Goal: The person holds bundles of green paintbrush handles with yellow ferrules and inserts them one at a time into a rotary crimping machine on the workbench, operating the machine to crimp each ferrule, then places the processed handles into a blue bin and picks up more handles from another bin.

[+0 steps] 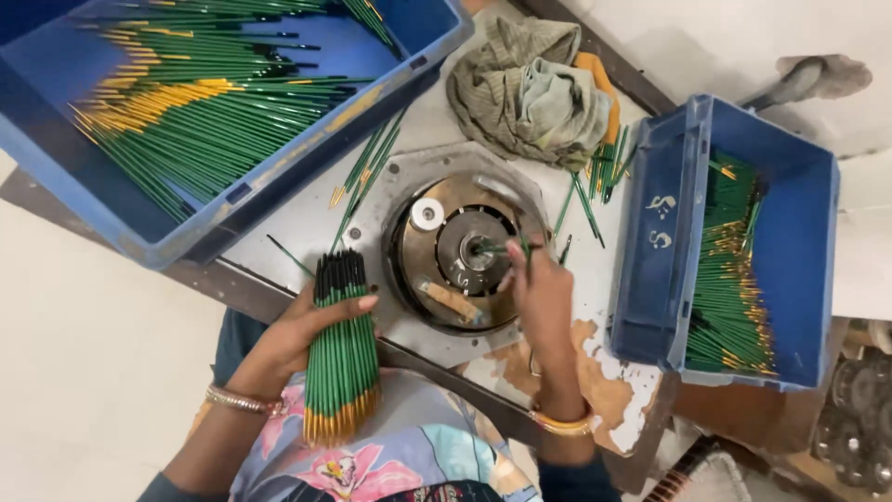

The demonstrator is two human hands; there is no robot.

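Note:
My left hand [302,327] grips a thick bundle of thin green brushes [341,344] with black tips and gold ends, held upright near the table's front edge. My right hand [539,296] pinches a single green brush [497,247] and holds its tip in the centre hole of a round metal machine head [455,251] set in a grey plate. Gold bangles are on both wrists.
A large blue crate [223,200] of green brushes sits at the back left. A smaller blue crate [664,232] with more brushes stands at the right. A crumpled cloth [530,88] and loose brushes [595,181] lie behind the machine. The table's edge is chipped.

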